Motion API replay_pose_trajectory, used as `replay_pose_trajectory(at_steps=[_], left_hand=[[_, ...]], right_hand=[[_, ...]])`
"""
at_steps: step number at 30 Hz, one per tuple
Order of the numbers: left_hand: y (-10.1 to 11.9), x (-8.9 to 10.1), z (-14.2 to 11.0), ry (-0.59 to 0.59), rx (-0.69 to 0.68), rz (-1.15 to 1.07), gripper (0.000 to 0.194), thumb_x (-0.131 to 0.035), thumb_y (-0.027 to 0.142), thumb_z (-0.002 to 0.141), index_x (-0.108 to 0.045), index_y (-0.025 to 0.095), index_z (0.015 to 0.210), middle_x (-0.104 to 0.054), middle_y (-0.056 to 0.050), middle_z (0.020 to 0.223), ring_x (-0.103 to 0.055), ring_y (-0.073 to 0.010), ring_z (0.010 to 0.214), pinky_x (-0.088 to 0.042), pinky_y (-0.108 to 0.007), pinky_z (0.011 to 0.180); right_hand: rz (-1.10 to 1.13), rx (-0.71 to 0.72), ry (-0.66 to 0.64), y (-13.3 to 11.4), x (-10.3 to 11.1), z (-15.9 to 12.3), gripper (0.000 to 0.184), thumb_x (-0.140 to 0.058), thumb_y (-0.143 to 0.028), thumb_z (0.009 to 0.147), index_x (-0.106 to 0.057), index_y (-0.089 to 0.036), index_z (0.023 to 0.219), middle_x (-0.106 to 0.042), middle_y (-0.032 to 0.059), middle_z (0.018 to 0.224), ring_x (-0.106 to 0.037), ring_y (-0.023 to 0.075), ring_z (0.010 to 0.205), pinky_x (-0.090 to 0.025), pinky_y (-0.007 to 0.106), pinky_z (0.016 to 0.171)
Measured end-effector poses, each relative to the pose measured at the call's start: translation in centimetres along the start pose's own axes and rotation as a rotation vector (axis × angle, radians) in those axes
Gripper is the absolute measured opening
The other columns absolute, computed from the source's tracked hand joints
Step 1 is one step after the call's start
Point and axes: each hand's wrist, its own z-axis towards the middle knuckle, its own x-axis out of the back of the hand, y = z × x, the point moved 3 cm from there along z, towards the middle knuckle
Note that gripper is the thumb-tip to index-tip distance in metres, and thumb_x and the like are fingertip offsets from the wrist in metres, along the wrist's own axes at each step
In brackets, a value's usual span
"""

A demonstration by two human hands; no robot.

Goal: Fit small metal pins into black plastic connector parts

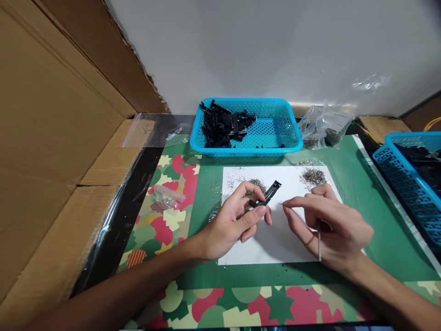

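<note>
My left hand [237,220] is closed on a narrow black plastic part [267,195], pinched at its near end so the far end points up and to the right. My right hand [327,225] pinches a tiny metal pin [280,203] between thumb and forefinger, just right of the black part and apart from it. A thin metal tool [319,243] also lies across my right palm. Both hands hover over a white sheet [272,248] with two heaps of small metal pins [313,176] on it.
A blue basket [282,133] holding several black plastic parts stands behind the sheet. Clear bags of pins [324,126] lie to its right. A second blue basket [406,184] sits at the right edge. Cardboard walls [51,138] rise on the left; a small bag [165,198] lies on the patterned mat.
</note>
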Motion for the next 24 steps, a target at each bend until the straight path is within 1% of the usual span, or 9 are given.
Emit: replay_pose_trajectory(at_steps=[2, 5, 9, 11, 13, 17, 19, 21, 24], left_hand=[[-0.1, 0.1, 0.1, -0.013, -0.019, -0.02, 0.025, -0.064, 0.041, 0.109, -0.046, 0.023, 0.112, -0.068, -0.001, 0.091, -0.04, -0.0019, 0.048, -0.025, -0.017, 0.045], [0.1, 0.1, 0.2, -0.018, -0.042, -0.045, 0.027, -0.063, 0.043, 0.109, -0.047, 0.022, 0.109, -0.068, -0.001, 0.086, -0.037, -0.0032, 0.052, -0.023, -0.016, 0.047], [0.4, 0.1, 0.2, -0.03, -0.024, -0.084, 0.021, -0.056, 0.041, 0.112, -0.049, 0.021, 0.109, -0.063, 0.0, 0.09, -0.034, -0.003, 0.054, -0.022, -0.016, 0.048], [0.4, 0.1, 0.2, -0.064, -0.02, -0.108, 0.017, -0.055, 0.04, 0.113, -0.047, 0.024, 0.116, -0.063, 0.0, 0.096, -0.036, -0.0021, 0.052, -0.022, -0.016, 0.047], [0.3, 0.1, 0.2, -0.085, -0.024, -0.124, 0.021, -0.057, 0.039, 0.112, -0.045, 0.028, 0.125, -0.064, 0.0, 0.101, -0.039, -0.0012, 0.05, -0.024, -0.016, 0.046], [0.1, 0.2, 0.2, -0.098, -0.017, -0.112, 0.051, -0.067, 0.042, 0.107, -0.041, 0.031, 0.151, -0.067, -0.002, 0.101, -0.047, -0.0027, 0.05, -0.03, -0.017, 0.044], [0.0, 0.3, 0.3, -0.101, -0.002, -0.076, 0.054, -0.073, 0.044, 0.103, -0.052, 0.024, 0.148, -0.068, -0.004, 0.1, -0.053, -0.004, 0.053, -0.034, -0.018, 0.045], [0.0, 0.4, 0.3, -0.087, 0.012, -0.03, 0.05, -0.08, 0.046, 0.097, -0.065, 0.016, 0.134, -0.07, -0.006, 0.098, -0.057, -0.0056, 0.056, -0.039, -0.018, 0.046], [-0.3, 0.6, 0.2, -0.055, 0.036, 0.018, 0.05, -0.082, 0.051, 0.094, -0.068, 0.013, 0.123, -0.072, -0.005, 0.087, -0.063, -0.0089, 0.054, -0.038, -0.019, 0.045]], right_hand=[[0.139, -0.133, 0.006, 0.3, 0.0, -0.1, 0.018, -0.074, -0.007, 0.092, -0.075, -0.022, 0.102, -0.04, -0.0097, 0.058, -0.039, 0.009, 0.049, -0.037, 0.028, 0.056], [0.258, -0.309, -0.021, 0.7, -0.2, -0.3, 0.011, -0.076, -0.011, 0.09, -0.078, -0.021, 0.095, -0.036, -0.0097, 0.055, -0.033, 0.0081, 0.046, -0.028, 0.024, 0.044], [0.325, -0.405, -0.04, 1.1, -0.5, -0.4, 0.008, -0.078, -0.014, 0.088, -0.082, -0.02, 0.091, -0.034, -0.01, 0.053, -0.031, 0.0072, 0.044, -0.028, 0.023, 0.042], [0.33, -0.399, -0.039, 1.1, -0.5, -0.4, 0.009, -0.078, -0.013, 0.088, -0.082, -0.02, 0.091, -0.035, -0.0099, 0.053, -0.032, 0.0071, 0.044, -0.029, 0.022, 0.042], [0.312, -0.376, -0.04, 1.0, -0.4, -0.3, 0.01, -0.077, -0.012, 0.088, -0.082, -0.02, 0.091, -0.036, -0.0097, 0.053, -0.033, 0.007, 0.044, -0.029, 0.022, 0.042], [0.248, -0.269, -0.038, 0.2, -0.2, -0.1, 0.013, -0.076, -0.01, 0.089, -0.081, -0.021, 0.093, -0.044, -0.0091, 0.053, -0.036, 0.0065, 0.043, -0.031, 0.021, 0.041], [0.245, -0.198, -0.054, -0.2, -0.3, 0.0, 0.016, -0.075, -0.008, 0.09, -0.081, -0.021, 0.099, -0.049, -0.0086, 0.054, -0.039, 0.0067, 0.043, -0.034, 0.021, 0.043], [0.268, -0.133, -0.08, -0.4, -0.5, -0.2, 0.019, -0.073, -0.006, 0.092, -0.079, -0.021, 0.103, -0.048, -0.0087, 0.053, -0.044, 0.008, 0.044, -0.039, 0.022, 0.047], [0.298, -0.059, -0.102, -0.4, -0.7, -0.4, 0.023, -0.071, -0.004, 0.093, -0.077, -0.019, 0.108, -0.046, -0.0094, 0.053, -0.049, 0.0099, 0.046, -0.042, 0.025, 0.051]])
